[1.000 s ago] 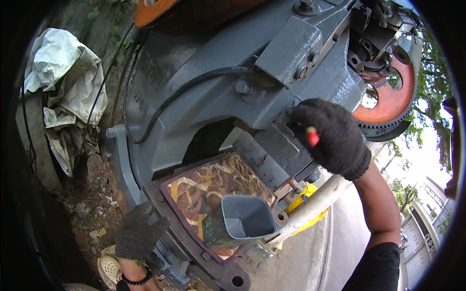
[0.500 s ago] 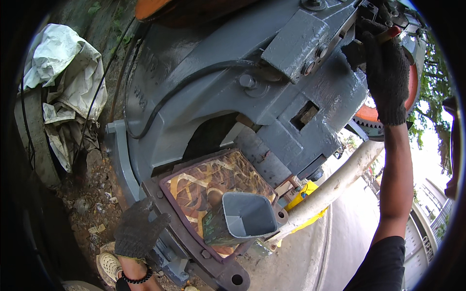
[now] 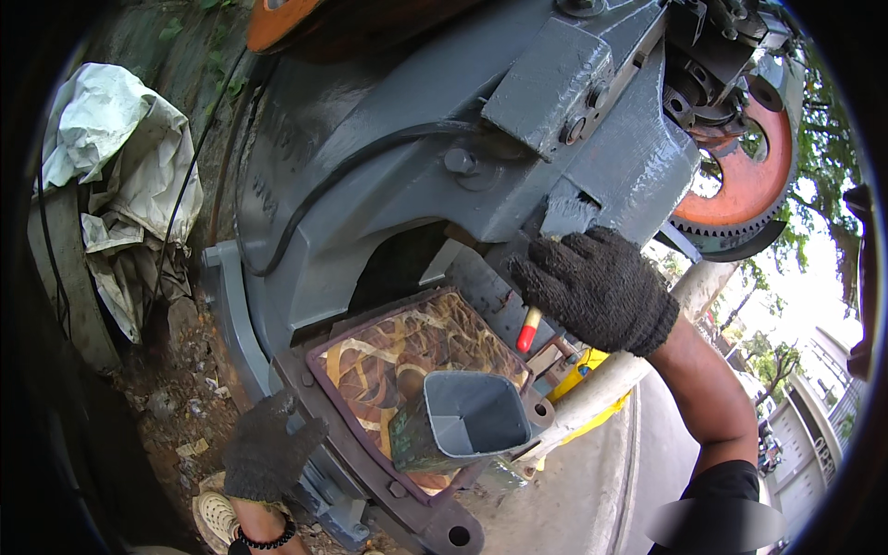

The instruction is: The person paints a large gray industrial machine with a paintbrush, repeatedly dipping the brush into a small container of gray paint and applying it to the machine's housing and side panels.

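Observation:
My right hand (image 3: 601, 291), in a dark knitted glove, is closed round a paintbrush (image 3: 530, 329) whose pale handle ends in a red tip. The bristles lie against the grey-painted machine (image 3: 638, 176), near its square opening, and are partly hidden by my fingers. My left hand (image 3: 264, 449), gloved too, rests at the edge of the machine's base (image 3: 356, 453), thumb apart from the fingers and nothing seen in it. Between the hands, a square grey paint container (image 3: 474, 416) stands on a brown patterned mat (image 3: 370, 356).
An orange toothed wheel (image 3: 763, 171) sits on the machine's far right. A black cable (image 3: 319, 190) curves along its side. Crumpled pale sheeting (image 3: 139, 129) hangs at the left above littered ground. A pale pole (image 3: 601, 388) and yellow material (image 3: 592, 421) stand beyond the container.
My right hand has come down and left with the brush, from the machine's upper right to the area by the square opening. My left hand stays at the base.

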Available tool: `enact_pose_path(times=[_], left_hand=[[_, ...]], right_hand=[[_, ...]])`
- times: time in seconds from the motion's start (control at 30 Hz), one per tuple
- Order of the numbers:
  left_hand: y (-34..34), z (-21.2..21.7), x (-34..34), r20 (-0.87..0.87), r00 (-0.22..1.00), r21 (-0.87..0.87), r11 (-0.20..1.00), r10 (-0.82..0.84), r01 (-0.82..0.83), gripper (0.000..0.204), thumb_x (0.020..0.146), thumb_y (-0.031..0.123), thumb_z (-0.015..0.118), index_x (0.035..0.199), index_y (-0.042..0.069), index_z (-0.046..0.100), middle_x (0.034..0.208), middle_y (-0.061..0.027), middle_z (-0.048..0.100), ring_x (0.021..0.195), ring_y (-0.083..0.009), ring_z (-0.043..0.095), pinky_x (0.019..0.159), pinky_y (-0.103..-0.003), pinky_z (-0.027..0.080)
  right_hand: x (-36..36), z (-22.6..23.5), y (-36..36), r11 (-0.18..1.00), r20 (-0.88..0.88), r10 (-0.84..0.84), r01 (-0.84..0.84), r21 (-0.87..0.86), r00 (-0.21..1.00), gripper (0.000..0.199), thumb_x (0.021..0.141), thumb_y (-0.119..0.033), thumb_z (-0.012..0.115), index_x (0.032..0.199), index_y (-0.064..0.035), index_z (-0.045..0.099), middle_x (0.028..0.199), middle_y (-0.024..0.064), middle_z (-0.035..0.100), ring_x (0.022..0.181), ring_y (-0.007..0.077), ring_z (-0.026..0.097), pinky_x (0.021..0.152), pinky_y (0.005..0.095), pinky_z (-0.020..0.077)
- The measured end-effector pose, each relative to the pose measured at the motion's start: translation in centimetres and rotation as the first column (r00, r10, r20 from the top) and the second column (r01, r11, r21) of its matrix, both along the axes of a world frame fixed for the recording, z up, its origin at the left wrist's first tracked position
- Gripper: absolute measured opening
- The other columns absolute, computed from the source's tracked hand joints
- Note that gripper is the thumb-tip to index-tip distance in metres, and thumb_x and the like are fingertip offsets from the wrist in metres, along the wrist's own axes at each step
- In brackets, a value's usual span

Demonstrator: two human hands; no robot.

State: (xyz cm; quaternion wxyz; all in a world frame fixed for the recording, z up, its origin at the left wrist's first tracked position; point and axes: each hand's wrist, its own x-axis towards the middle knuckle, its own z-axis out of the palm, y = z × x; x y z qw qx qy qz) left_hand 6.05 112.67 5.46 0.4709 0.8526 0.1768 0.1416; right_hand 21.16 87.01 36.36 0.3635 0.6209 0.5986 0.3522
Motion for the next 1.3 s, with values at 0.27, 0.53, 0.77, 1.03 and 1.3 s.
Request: enact_pose_path(times=[0.27, 0.53, 0.77, 1.03, 1.3], left_hand=[[-0.1, 0.8, 0.1, -0.021, 0.999, 0.024, 0.999, -0.028, 0.028, 0.068, 0.088, 0.047, 0.078, 0.135, -0.001, 0.064, 0.131, -0.021, 0.07, 0.122, -0.0396, 0.065, 0.105, -0.047, 0.051], [-0.7, 2.5, -0.1, -0.092, 0.996, 0.036, 0.999, -0.022, 0.025, 0.054, 0.086, 0.044, 0.079, 0.124, 0.006, 0.07, 0.118, -0.0211, 0.072, 0.112, -0.0395, 0.069, 0.096, -0.049, 0.054], [-1.9, 2.6, 0.0, -0.108, 0.993, -0.015, 0.998, -0.057, 0.055, 0.047, 0.085, 0.04, 0.079, 0.118, 0.007, 0.071, 0.11, -0.018, 0.074, 0.103, -0.0383, 0.071, 0.089, -0.047, 0.056], [-3.2, 1.8, -0.2, -0.088, 0.984, -0.029, 0.988, -0.153, 0.151, 0.075, 0.08, 0.04, 0.088, 0.138, 0.0, 0.063, 0.123, -0.0232, 0.072, 0.115, -0.0357, 0.071, 0.096, -0.044, 0.057], [-4.3, 0.7, 1.8, 0.072, 0.958, -0.015, 0.96, -0.278, 0.28, 0.115, 0.073, 0.035, 0.096, 0.161, 0.0, 0.032, 0.147, -0.0254, 0.059, 0.129, -0.0334, 0.065, 0.105, -0.043, 0.053]], right_hand=[[-6.2, -2.7, -4.3, 0.998, -0.287, 0.0, 0.02, 0.065, 0.958, 0.056, 0.078, -0.026, 0.081, 0.129, -0.0065, 0.069, 0.113, 0.0171, 0.074, 0.084, 0.0303, 0.073, 0.068, 0.0427, 0.0548], [-7.7, -8.4, -9.3, 0.658, -0.658, 0.228, 0.384, 0.647, 0.717, 0.022, 0.082, -0.011, 0.077, 0.103, -0.0065, 0.077, 0.105, 0.0097, 0.075, 0.096, 0.0279, 0.074, 0.081, 0.0392, 0.0607], [-3.1, -13.1, -9.1, 0.459, -0.99, 0.118, 0.88, 0.122, 0.076, 0.034, 0.102, -0.025, 0.069, 0.125, 0.0005, 0.068, 0.108, 0.0096, 0.074, 0.09, 0.0183, 0.071, 0.085, 0.0347, 0.058], [-1.7, -15.0, -8.1, 0.562, -0.994, 0.036, 0.821, 0.104, 0.101, 0.037, 0.099, -0.033, 0.07, 0.122, -0.004, 0.072, 0.108, 0.0154, 0.078, 0.095, 0.0247, 0.076, 0.086, 0.0375, 0.0597], [-2.4, -15.4, -9.8, 0.476, -0.961, 0.259, 0.852, 0.217, 0.1, 0.034, 0.099, -0.026, 0.07, 0.123, -0.003, 0.071, 0.103, 0.015, 0.077, 0.091, 0.0199, 0.074, 0.081, 0.0349, 0.0582]])
